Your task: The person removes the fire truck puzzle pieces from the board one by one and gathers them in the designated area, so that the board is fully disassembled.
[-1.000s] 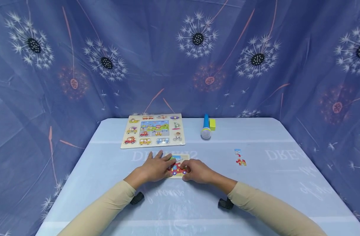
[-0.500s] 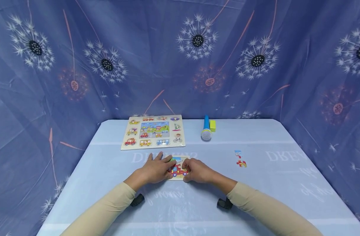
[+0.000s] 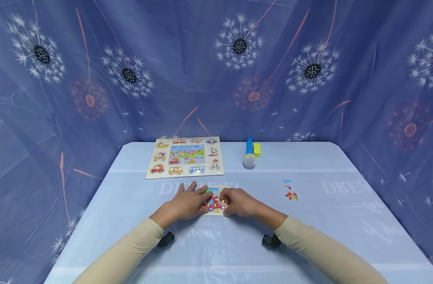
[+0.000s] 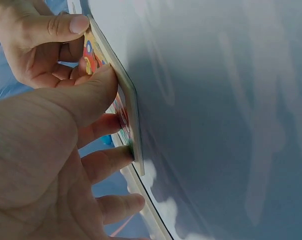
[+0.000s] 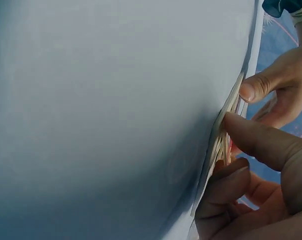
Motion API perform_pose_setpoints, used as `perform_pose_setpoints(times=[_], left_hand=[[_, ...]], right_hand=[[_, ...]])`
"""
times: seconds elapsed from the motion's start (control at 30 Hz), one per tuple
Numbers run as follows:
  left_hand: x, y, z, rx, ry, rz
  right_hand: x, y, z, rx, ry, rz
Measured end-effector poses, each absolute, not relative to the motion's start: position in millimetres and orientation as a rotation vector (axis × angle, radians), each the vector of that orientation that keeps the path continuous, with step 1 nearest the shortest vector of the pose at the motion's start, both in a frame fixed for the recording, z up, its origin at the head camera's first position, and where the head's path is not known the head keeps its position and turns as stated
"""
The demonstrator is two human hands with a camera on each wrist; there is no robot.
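A small jigsaw puzzle board (image 3: pixel 212 214) with a red vehicle picture lies on the table between both hands. My left hand (image 3: pixel 189 203) rests on its left side, fingers spread and fairly straight, the thumb at the near edge in the left wrist view. At the board's right side, my right hand (image 3: pixel 239 203) has curled fingers. In the right wrist view its thumb and fingers pinch a thin puzzle piece (image 5: pixel 225 145) standing slightly tilted over the board; the piece's picture is mostly hidden. Two loose puzzle pieces, one blue (image 3: pixel 287 184) and one red (image 3: pixel 292 196), lie farther right.
Behind the left hand lies a larger vehicle puzzle board (image 3: pixel 150 173). A blue toy microphone (image 3: pixel 249 152) and a yellow block (image 3: pixel 257 150) sit at the table's back edge. Black wrist devices (image 3: pixel 165 239) hang under the forearms. A dandelion-patterned curtain (image 3: pixel 188 79) surrounds the table.
My right hand shifts very slightly right along the board's edge, its fingers still curled. The left hand stays in place on the board.
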State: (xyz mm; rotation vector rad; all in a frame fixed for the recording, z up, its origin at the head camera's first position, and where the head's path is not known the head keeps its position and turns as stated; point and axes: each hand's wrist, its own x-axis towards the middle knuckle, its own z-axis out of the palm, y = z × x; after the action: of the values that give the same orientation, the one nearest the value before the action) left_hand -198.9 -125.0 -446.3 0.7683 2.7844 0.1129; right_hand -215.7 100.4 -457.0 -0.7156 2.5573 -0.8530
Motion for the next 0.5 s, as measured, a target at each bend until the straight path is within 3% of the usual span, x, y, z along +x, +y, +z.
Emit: perform_pose_setpoints(times=[0.5], left_hand=[[-198.6, -124.4, -444.9, 0.761, 2.769, 0.117]], right_hand=[[-219.7, 105.5, -454.4, -0.791, 2.503, -0.761]])
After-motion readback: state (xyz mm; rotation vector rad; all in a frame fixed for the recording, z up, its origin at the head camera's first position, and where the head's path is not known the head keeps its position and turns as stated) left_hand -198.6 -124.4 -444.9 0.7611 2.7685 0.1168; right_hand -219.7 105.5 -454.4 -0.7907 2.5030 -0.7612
